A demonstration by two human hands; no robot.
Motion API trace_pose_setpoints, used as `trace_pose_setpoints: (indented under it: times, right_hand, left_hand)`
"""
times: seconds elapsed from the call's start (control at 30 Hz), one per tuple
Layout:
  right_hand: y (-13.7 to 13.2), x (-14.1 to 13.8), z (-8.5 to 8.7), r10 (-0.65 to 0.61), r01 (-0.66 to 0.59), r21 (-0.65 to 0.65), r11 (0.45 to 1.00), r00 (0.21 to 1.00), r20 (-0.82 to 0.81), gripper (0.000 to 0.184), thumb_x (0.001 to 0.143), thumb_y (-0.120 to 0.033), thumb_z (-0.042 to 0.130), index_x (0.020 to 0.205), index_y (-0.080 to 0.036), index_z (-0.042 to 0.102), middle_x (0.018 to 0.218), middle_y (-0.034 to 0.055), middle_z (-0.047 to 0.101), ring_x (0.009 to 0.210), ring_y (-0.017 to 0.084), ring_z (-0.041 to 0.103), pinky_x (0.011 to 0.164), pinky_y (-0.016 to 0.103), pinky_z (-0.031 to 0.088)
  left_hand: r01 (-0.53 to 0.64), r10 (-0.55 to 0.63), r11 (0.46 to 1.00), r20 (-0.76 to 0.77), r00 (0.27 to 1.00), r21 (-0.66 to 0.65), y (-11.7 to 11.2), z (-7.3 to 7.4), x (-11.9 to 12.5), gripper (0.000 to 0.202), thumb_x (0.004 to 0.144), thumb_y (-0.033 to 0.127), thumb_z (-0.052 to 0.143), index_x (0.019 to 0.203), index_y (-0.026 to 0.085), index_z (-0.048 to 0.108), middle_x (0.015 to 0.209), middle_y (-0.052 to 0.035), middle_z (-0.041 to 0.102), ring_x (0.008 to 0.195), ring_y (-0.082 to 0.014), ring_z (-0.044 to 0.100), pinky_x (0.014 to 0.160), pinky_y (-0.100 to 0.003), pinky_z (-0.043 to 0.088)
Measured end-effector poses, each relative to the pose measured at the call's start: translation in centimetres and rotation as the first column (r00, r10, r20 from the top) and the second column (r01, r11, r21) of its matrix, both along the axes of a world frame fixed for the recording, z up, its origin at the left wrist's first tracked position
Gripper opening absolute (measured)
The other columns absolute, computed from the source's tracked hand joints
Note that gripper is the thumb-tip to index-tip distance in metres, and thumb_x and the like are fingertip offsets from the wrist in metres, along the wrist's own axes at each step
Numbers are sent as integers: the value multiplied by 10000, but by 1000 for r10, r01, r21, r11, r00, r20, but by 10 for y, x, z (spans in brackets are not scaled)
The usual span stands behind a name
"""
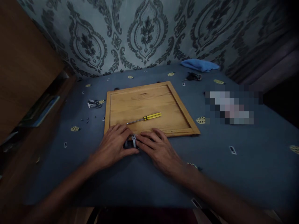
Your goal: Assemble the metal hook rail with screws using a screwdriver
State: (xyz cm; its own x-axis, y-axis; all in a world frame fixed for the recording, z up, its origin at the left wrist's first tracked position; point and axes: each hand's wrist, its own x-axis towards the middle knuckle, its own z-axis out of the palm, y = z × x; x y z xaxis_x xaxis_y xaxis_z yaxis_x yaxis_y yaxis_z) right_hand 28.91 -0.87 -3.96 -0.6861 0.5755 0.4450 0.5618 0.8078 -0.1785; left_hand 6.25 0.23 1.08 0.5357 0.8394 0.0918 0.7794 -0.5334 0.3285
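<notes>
A framed wooden cabinet door [140, 99] lies flat on the cloth-covered table. At its near edge is a small metal cabinet hinge [134, 140], partly hidden by my fingers. My left hand [114, 141] grips the hinge from the left, thumb below it and fingers over the door's edge. From the right, my right hand [160, 149] has its fingertips pressed against the hinge, its other fingers resting by the frame. A yellow-handled screwdriver [151, 116] lies on the panel just beyond my hands, its shaft pointing left.
Another metal hinge [94, 104] lies left of the door, with several small screws [87, 120] nearby. Toward the back right are a dark small object [193, 76] and a blue cloth [199, 65]. A blurred-out item [230, 107] sits at right. Patterned wallpaper borders the table's back.
</notes>
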Motion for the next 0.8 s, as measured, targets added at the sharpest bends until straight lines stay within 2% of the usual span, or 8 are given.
trace_pose_setpoints:
  times: [0.33, 0.53, 0.63, 0.7, 0.8]
  right_hand:
    - [0, -1, -2, -8, 8, 0, 1000, 1000, -9, 364, 998, -87, 567, 1315, -219, 689, 1324, 66, 757, 1240, 237, 616, 1143, 514, 392]
    - [3, 4, 4, 27, -33, -56, 998, 994, -107, 446, 954, -7, 504, 1316, -188, 692, 1323, 75, 757, 1245, 236, 627, 1125, 506, 432]
    - [18, 13, 12, -40, 32, -53, 998, 988, -148, 512, 944, 7, 466, 1355, -215, 675, 1334, 84, 748, 1240, 242, 633, 1076, 480, 478]
    - [33, 18, 17, -127, 123, -56, 991, 990, -65, 512, 947, -15, 483, 1392, -205, 652, 1399, 114, 708, 1254, 278, 620, 1041, 493, 491]
    - [54, 22, 22, -208, 211, -47, 976, 976, 58, 434, 985, -83, 502, 1390, -150, 643, 1380, 153, 706, 1265, 302, 606, 1013, 480, 489]
  left_hand:
    - [-11, 13, 999, 31, 999, -47, 1, 3, 2, 349, 835, 453, 862, 997, 199, 685, 1078, -65, 710, 1052, -287, 642, 902, -424, 488]
    - [-26, 28, 998, 42, 999, -57, 1, 2, 3, 366, 825, 470, 866, 1003, 198, 698, 1081, -67, 716, 1057, -290, 650, 896, -423, 483]
    - [-31, 33, 998, 39, 999, -59, 1, 2, 3, 378, 825, 470, 866, 1001, 186, 688, 1082, -71, 714, 1053, -293, 653, 910, -436, 480]
    - [-29, 32, 997, 34, 999, -71, 1, 3, 2, 381, 830, 473, 861, 999, 181, 685, 1092, -73, 714, 1062, -297, 653, 929, -448, 479]
    - [-25, 28, 996, 26, 999, -85, 1, 4, 2, 374, 849, 488, 840, 992, 178, 685, 1112, -77, 714, 1081, -303, 653, 945, -456, 483]
